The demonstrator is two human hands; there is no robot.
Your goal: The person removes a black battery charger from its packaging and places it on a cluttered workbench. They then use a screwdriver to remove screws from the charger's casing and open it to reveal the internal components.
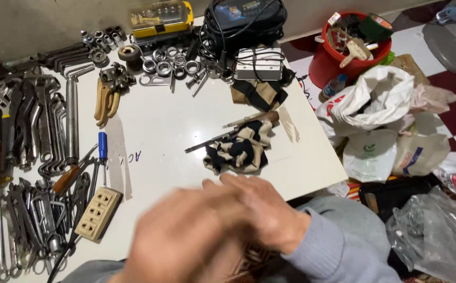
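Rubbing together just below the striped rag (237,149) on the white table (170,126), the blurred left hand (186,238) and right hand (264,209) seem empty, grip unclear, tools untouched.

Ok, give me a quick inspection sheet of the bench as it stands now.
Surface: white table, middle bare.
Job's things: dark-and-cream rag with two slim tools lying across it, just beyond the hands.
Clutter: wrenches along left edge, sockets, yellow bit case, beige socket strip.
Hands: left hand and right hand blurred, overlapping; grip unclear.
Cables: black cord bundle at far edge.
Surroundings: red bucket, plastic bags on floor.
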